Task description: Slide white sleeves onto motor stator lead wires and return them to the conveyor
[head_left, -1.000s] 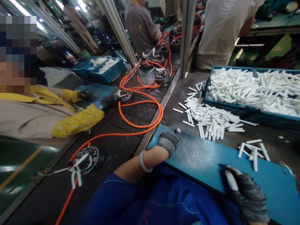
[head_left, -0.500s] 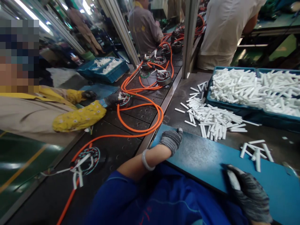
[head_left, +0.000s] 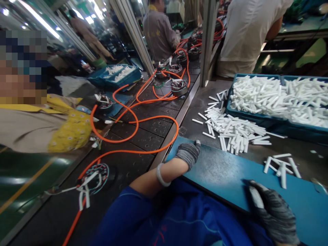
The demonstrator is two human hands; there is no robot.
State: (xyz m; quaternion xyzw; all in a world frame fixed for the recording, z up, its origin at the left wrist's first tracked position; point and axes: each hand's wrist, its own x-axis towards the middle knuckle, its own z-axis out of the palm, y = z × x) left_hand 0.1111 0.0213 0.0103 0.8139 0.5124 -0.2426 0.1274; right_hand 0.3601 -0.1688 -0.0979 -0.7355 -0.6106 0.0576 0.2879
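Note:
My left hand (head_left: 189, 154), in a grey striped glove, rests on the left part of a blue mat (head_left: 230, 169). Its fingers are curled together with a pale fingertip showing, and nothing is visible in it. Near the mat's front edge, my right hand (head_left: 275, 212) is held loosely, thumb and fingers apart, with a white tip showing. Loose white tubes (head_left: 282, 167) lie just beyond the right hand, partly on the mat. A larger pile of white tubes (head_left: 234, 128) lies behind the mat.
Blue bins (head_left: 284, 119) of white tubes stand at the right. Left of me, a wired round part (head_left: 96, 177) and an orange hose (head_left: 143, 150) lie on the dark line. A co-worker's yellow sleeve (head_left: 71, 130) is across it, beside another round part (head_left: 105, 101). A metal post (head_left: 207, 44) stands ahead.
The co-worker's round part has moved left off the line toward the co-worker, and its orange hose now loops farther left. My hands have stayed in place.

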